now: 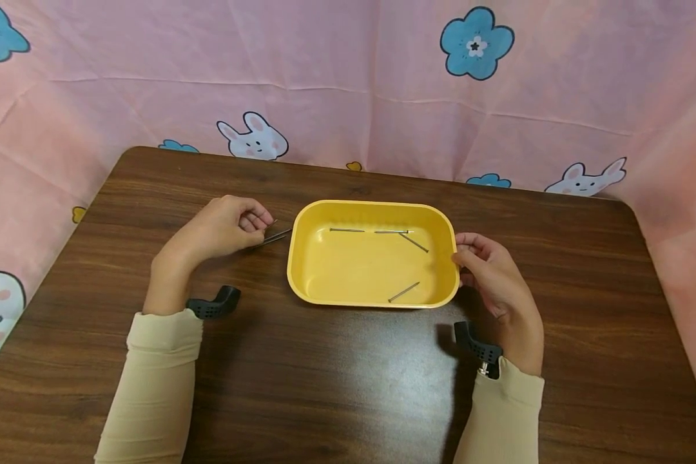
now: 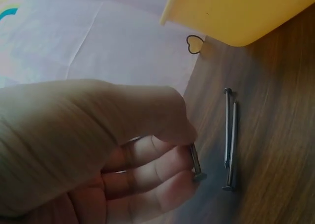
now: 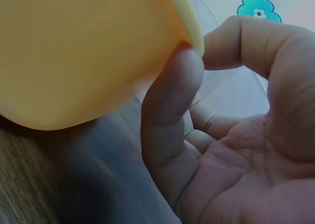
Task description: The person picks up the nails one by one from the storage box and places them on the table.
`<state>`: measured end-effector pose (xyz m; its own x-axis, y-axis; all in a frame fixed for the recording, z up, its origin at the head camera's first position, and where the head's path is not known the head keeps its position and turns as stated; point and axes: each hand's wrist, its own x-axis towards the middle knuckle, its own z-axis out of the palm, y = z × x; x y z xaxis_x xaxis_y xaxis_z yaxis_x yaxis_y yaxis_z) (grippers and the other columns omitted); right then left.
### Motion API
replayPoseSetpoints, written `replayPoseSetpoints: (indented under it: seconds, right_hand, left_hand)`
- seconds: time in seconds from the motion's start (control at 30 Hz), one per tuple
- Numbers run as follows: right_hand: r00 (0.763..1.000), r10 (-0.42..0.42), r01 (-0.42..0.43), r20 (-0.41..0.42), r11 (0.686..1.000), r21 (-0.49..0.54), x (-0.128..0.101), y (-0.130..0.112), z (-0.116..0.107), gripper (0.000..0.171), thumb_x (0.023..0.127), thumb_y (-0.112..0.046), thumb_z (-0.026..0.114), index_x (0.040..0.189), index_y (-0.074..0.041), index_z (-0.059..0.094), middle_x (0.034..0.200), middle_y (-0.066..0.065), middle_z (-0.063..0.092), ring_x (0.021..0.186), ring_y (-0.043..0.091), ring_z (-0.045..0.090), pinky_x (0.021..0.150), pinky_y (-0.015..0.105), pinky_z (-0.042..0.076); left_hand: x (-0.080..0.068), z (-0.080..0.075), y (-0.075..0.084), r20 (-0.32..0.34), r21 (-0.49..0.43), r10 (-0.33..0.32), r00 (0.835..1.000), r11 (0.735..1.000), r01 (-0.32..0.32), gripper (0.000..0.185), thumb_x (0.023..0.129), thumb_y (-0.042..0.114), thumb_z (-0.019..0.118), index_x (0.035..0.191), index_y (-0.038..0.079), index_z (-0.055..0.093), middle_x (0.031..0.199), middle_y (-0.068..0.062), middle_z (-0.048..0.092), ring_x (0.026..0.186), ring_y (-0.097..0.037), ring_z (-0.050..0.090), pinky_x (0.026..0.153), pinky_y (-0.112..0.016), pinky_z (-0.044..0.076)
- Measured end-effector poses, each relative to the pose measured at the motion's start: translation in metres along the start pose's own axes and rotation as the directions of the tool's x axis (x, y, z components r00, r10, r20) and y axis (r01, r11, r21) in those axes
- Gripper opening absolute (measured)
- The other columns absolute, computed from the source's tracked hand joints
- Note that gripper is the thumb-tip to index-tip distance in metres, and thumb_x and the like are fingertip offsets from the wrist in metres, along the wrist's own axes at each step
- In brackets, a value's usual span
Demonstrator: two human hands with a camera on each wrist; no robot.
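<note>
your left hand pinches a nail while your right hand grips the yellow tray at one end.

The tray looks like smooth plastic with a soft gloss. The nails inside it and the loose nails at its nine o'clock are smooth metal with a dull shine. The tabletop has a smooth wood-grain finish, glossy at the tray's six o'clock. At twelve, the backdrop is creased, matt cloth. The sleeves, at eight and between four and five, are matt cloth; the wrist mounts look like matt plastic.
</note>
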<state>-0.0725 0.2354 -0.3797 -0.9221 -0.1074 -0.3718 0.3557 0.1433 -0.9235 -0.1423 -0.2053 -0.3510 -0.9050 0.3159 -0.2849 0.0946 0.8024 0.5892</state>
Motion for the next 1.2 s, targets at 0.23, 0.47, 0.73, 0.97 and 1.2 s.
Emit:
replayPoseSetpoints:
  seconds: [0.23,0.47,0.73,0.97,1.2]
  right_hand:
    - [1.000,0.001,-0.001,-0.006,1.000,-0.006,-0.0014,-0.0003,-0.0003,0.036,0.104,-0.012,0.058,0.135,0.005,0.049,0.097,-0.007,0.068,0.084,0.009,0.065,0.075,0.022,0.063]
    - [1.000,-0.003,0.003,-0.003,1.000,-0.002,-0.0018,0.0015,-0.0012,0.036,0.105,-0.012,0.057,0.135,0.005,0.049,0.098,-0.008,0.069,0.085,0.009,0.066,0.076,0.022,0.063]
    - [1.000,-0.015,0.015,-0.011,1.000,0.014,-0.0002,-0.0002,-0.0005,0.031,0.104,-0.011,0.057,0.131,0.004,0.051,0.096,-0.008,0.070,0.083,0.008,0.066,0.074,0.021,0.063]
    - [1.000,-0.012,0.012,-0.012,1.000,0.001,-0.0005,0.0003,-0.0006,0.034,0.104,-0.011,0.058,0.133,0.005,0.051,0.097,-0.008,0.070,0.084,0.008,0.066,0.074,0.022,0.063]
    - [1.000,-0.012,0.012,-0.015,1.000,-0.008,-0.0020,-0.0012,0.0006,0.034,0.104,-0.010,0.058,0.133,0.006,0.050,0.095,-0.007,0.069,0.081,0.009,0.065,0.072,0.021,0.062]
  left_hand:
    - [0.0024,0.0028,0.0006,0.023,0.035,-0.019,1.000,0.999,0.018,0.022,0.095,0.007,0.073,0.117,0.004,0.075,0.105,-0.013,0.074,0.094,-0.024,0.067,0.088,-0.038,0.058]
    - [0.0032,0.0052,-0.0003,0.024,0.036,-0.020,1.000,0.999,0.019,0.020,0.095,0.005,0.072,0.114,0.004,0.075,0.101,-0.011,0.073,0.091,-0.023,0.065,0.083,-0.033,0.056]
    - [0.0049,0.0062,-0.0032,0.027,0.049,-0.012,1.000,0.999,0.011,0.020,0.094,0.005,0.072,0.113,0.003,0.076,0.099,-0.011,0.073,0.090,-0.022,0.065,0.080,-0.029,0.054]
    - [0.0065,0.0065,-0.0070,0.046,0.067,-0.009,0.999,0.998,0.006,0.021,0.094,0.006,0.072,0.114,0.001,0.075,0.103,-0.014,0.074,0.093,-0.024,0.066,0.083,-0.037,0.056]
    - [0.0058,0.0072,-0.0080,0.038,0.072,-0.015,0.999,0.997,0.013,0.021,0.094,0.006,0.071,0.114,0.001,0.075,0.102,-0.013,0.074,0.091,-0.023,0.065,0.081,-0.034,0.055]
